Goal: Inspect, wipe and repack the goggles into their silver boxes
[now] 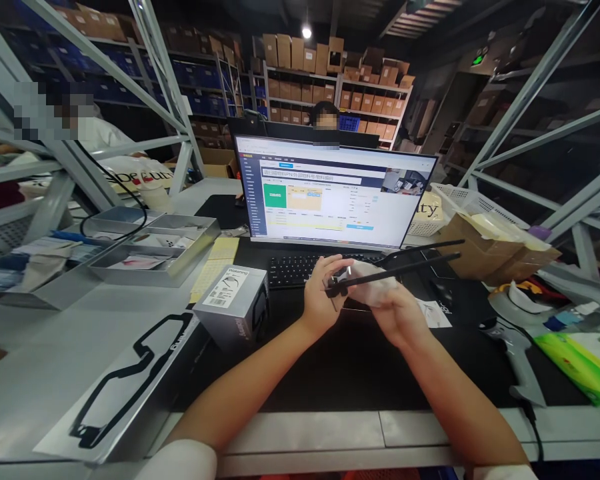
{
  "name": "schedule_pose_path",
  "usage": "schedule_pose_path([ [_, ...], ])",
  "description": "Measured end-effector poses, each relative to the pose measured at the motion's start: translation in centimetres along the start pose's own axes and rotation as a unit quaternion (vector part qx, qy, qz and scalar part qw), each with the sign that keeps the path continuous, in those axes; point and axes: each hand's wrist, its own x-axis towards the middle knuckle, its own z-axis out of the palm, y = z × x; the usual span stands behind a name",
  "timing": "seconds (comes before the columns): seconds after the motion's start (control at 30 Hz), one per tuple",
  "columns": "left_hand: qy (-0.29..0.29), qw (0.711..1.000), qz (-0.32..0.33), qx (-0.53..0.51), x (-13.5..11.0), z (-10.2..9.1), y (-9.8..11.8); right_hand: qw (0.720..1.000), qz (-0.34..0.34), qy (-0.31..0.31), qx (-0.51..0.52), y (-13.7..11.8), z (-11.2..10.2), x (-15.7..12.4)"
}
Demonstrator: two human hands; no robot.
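Left grip (320, 300) pinches black glasses (400, 270) at the front end; arms point between 2 and 3 o'clock, over right grip (401, 312), clasping whitish wrap (375, 291).

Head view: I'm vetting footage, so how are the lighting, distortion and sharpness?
Head view, top: lamp glares against a dim background; head view, centre: monitor bright, its smallest text unreadable, glasses fairly crisp; head view, right edge: green pack looks stretched.

Left bare hand (321, 297) gripped black thin-armed eyeglasses (399, 271) near the front frame; right bare hand (403, 313) held crumpled whitish thin material (373, 285) against them. Black keyboard (291, 270) sat just behind, below lit wide monitor (330, 193). Grey printed box (233, 303) stood left, grey pistol-shaped scanner (517, 360) lay right.
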Motion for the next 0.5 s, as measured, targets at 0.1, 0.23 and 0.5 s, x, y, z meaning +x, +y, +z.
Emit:
schedule_pose_path([
  [0.1,-0.015,1.0,-0.008,0.007,0.12,-0.04,0.07,0.998,-0.027,-0.016,-0.045,-0.49,-0.53,0.3],
  [0.23,-0.015,0.995,-0.091,-0.039,0.19,-0.11,-0.18,0.994,0.003,-0.02,-0.109,0.24,-0.63,0.28],
  [0.5,-0.019,0.987,-0.138,-0.079,-0.09,0.07,-0.91,0.997,0.0,0.034,-0.072,-0.07,-1.09,0.58],
])
